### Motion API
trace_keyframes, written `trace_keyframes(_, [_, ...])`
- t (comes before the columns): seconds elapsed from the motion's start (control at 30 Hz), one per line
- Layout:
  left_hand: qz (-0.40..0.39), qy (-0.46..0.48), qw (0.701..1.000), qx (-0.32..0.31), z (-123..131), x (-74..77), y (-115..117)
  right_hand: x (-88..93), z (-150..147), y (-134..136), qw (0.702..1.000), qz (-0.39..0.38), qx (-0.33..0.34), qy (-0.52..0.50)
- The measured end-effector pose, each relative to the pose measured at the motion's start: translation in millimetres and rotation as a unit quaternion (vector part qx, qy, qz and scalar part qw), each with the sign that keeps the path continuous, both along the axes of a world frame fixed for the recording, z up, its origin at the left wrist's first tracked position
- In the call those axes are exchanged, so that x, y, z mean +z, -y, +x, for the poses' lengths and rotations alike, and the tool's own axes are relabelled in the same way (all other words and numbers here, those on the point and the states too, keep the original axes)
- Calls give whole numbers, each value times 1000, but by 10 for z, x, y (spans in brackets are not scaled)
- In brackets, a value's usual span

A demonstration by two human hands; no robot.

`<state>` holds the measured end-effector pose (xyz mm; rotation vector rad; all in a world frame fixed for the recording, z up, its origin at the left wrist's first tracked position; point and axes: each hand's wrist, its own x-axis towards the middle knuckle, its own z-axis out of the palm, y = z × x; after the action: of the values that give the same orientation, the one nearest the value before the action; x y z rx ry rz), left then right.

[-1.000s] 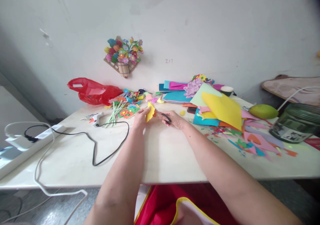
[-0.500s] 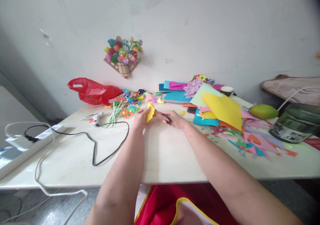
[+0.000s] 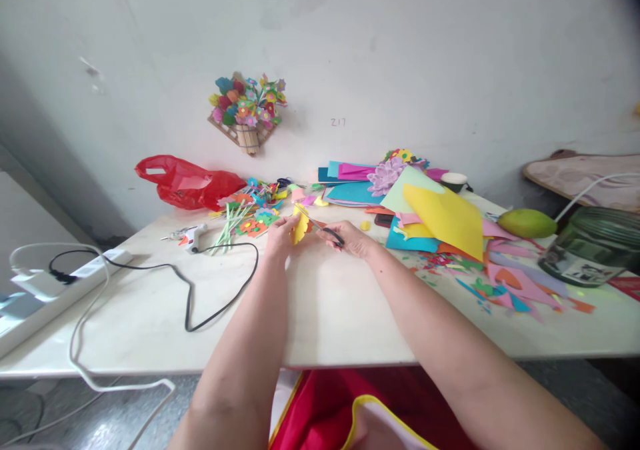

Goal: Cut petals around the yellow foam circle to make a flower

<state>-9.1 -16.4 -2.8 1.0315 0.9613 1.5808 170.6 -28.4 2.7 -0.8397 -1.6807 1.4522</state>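
Between the fingers of my left hand (image 3: 281, 234) is a yellow scalloped piece (image 3: 301, 227), held a little above the table. My right hand (image 3: 349, 238) grips dark-handled scissors (image 3: 334, 237), whose blades reach left to the upper part of the yellow piece. Something orange (image 3: 318, 225) shows beside the blades. Behind my left hand lie pale green sticks (image 3: 231, 222) and flower-shaped cutouts (image 3: 254, 226). A small yellow disc (image 3: 365, 225) rests just right of my right hand.
A white glue gun (image 3: 194, 237) with a black cord lies left, near a power strip (image 3: 95, 267). A red bag (image 3: 187, 187) is at the back left. Coloured sheets (image 3: 447, 220), scraps (image 3: 520, 283), a green fruit (image 3: 527, 223) and a glass jar (image 3: 590, 243) stand right.
The yellow piece has turned slightly in my left hand and shows more of its face. The scissors have shifted a little with my right hand.
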Motion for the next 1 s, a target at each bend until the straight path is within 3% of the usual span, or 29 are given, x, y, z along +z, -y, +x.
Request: trace_keyframes(1.0, [16, -8, 1000, 11, 16, 15, -7, -48, 37, -24, 1000, 14, -4, 3])
